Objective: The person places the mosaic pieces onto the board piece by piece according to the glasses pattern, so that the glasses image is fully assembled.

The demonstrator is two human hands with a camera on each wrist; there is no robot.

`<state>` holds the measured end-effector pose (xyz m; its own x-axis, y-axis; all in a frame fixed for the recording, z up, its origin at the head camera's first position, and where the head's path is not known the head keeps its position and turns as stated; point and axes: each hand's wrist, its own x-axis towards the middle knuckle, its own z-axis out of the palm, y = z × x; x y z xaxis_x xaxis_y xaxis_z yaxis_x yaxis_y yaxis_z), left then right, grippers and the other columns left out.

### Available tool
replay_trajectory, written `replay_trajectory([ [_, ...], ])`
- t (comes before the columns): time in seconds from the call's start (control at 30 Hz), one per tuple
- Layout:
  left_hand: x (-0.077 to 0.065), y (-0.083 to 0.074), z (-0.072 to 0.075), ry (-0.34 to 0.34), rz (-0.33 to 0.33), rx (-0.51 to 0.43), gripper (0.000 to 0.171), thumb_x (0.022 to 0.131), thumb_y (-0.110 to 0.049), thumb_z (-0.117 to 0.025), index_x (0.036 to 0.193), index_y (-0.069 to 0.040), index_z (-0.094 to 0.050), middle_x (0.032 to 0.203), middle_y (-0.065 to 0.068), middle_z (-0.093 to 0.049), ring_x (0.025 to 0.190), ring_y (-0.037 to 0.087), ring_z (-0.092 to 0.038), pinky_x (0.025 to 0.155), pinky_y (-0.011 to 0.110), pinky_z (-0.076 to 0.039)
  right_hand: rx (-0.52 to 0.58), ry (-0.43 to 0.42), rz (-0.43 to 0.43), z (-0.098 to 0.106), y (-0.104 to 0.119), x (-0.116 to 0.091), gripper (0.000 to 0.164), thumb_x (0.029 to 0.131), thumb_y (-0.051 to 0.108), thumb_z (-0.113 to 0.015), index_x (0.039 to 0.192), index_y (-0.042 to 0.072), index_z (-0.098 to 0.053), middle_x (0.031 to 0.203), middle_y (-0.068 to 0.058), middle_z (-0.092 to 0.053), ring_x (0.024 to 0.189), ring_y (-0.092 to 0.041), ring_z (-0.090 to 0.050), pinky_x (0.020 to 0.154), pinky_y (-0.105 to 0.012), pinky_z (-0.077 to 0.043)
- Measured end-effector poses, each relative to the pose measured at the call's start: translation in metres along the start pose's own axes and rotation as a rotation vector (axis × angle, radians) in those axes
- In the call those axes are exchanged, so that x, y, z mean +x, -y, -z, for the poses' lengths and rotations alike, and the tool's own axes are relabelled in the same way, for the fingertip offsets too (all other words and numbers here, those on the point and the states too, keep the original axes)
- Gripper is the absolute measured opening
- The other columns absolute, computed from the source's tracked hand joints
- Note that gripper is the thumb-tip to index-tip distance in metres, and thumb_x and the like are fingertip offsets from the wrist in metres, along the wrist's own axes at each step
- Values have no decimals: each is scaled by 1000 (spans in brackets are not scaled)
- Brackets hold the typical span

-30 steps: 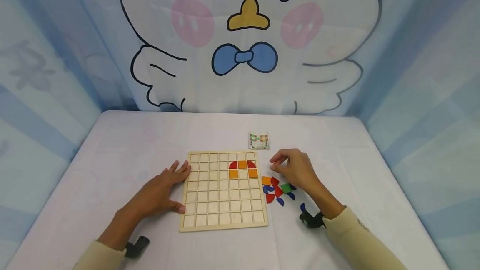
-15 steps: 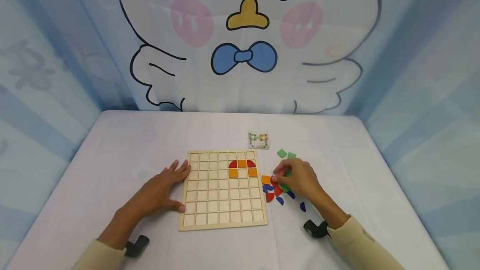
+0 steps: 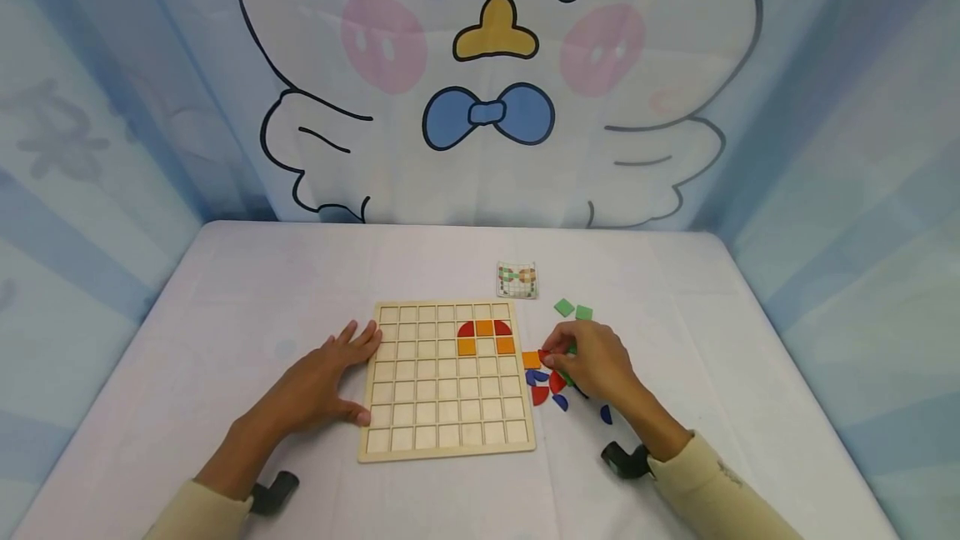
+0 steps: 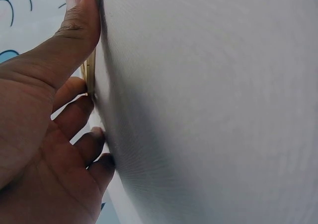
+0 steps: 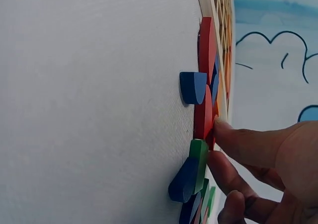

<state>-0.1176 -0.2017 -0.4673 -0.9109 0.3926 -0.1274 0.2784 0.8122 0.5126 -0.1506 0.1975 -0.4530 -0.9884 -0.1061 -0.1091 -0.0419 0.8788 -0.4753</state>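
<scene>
A wooden grid board (image 3: 427,392) lies flat on the white table. My left hand (image 3: 318,382) rests along its left edge, fingers spread and fairly straight, thumb at the lower side. Red quarter-circle pieces (image 3: 466,329) and orange squares (image 3: 485,327) fill several upper-right cells. Right of the board, my right hand (image 3: 594,357) pinches a red quarter-circle piece (image 3: 542,354) between thumb and index finger. Beside it lie an orange square (image 3: 530,361), more red pieces (image 3: 540,395) and blue half-round pieces (image 3: 560,402). A green piece (image 5: 198,157) is partly under this hand.
A small pattern card (image 3: 517,280) lies beyond the board's upper right. Two green squares (image 3: 564,307) sit behind my right hand, and a lone blue piece (image 3: 606,414) lies near the right wrist. A curtain with a cartoon bird (image 3: 487,173) hangs behind the table.
My right hand has come down and toward me from above the loose pieces and now pinches a red piece. Green squares show behind it. My left hand and the board have stayed put.
</scene>
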Motion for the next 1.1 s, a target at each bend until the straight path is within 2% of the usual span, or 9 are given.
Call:
replay_trajectory([
  [0.27, 0, -2, -1, -1, 7, 1, 124, 63, -39, -99, 165, -10, -35, 174, 11, -28, 164, 43, -21, 130, 65, -24, -34, -31, -5, -1, -1, -1, 19, 86, 28, -91, 94, 19, -76, 80, 3, -67, 79, -16, -59, 65, -28, -48],
  [0.47, 0, -2, 1, -6, 0, 6, 124, 63, -41, -99, 165, -10, -36, 174, 12, -29, 163, 44, -22, 129, 66, -26, -34, -45, 3, -3, 0, 0, 18, 86, 24, -91, 93, 22, -74, 84, 2, -70, 84, -18, -61, 69, -31, -52],
  [0.63, 0, -2, 1, -3, 1, 4, 124, 63, -42, -98, 165, -10, -37, 174, 12, -29, 163, 44, -23, 128, 68, -27, 11, -74, 9, 0, 2, 0, 16, 88, 20, -89, 89, 22, -74, 82, 4, -70, 85, -19, -61, 73, -32, -50],
  [0.9, 0, -2, 1, 6, 19, 3, 124, 63, -39, -99, 165, -10, -36, 175, 10, -27, 164, 43, -20, 130, 64, -24, 96, -96, 53, 5, 9, 3, 13, 89, 18, -88, 88, 21, -75, 80, 4, -68, 79, -18, -56, 68, -31, -46],
  [1.1, -1, -3, 1, 6, 28, -11, 123, 64, -38, -99, 165, -11, -36, 175, 10, -27, 164, 43, -20, 131, 64, -23, 120, -85, 64, 2, 23, 4, 14, 88, 21, -89, 87, 25, -76, 80, 8, -68, 80, -19, -53, 64, -31, -44],
])
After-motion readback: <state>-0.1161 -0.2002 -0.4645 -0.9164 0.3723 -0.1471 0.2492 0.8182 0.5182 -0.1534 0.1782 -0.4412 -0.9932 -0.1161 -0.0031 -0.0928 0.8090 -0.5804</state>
